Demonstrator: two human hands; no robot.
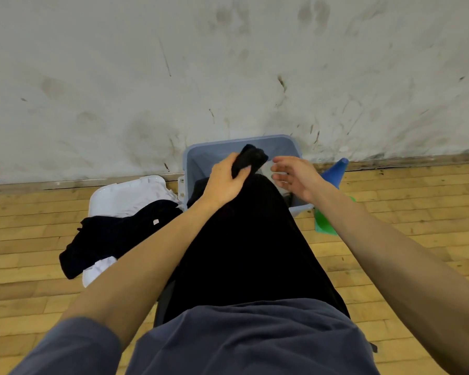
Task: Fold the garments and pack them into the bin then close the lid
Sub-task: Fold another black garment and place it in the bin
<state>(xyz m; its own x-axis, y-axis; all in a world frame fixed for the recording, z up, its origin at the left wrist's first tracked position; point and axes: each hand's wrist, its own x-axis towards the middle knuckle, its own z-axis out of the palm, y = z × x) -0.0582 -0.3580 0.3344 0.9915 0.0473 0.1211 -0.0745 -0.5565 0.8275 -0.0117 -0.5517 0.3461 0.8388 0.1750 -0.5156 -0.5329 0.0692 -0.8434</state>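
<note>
A pale blue bin (201,155) stands on the wooden floor against the wall. My left hand (225,182) grips a small bunched black garment (251,158) over the bin's opening. My right hand (295,175) hovers just to the right of it, fingers spread and holding nothing. A black-clad leg (249,239) stretches from me up to the bin and hides most of its inside. To the left, the white lid (114,196) lies flat on the floor with a dark garment (111,239) and a white garment (98,269) heaped on and beside it.
A blue cone (335,169) and a green object (324,223) stand right of the bin. A scuffed white wall (228,77) rises directly behind the bin. Wooden floorboards (404,212) lie on both sides.
</note>
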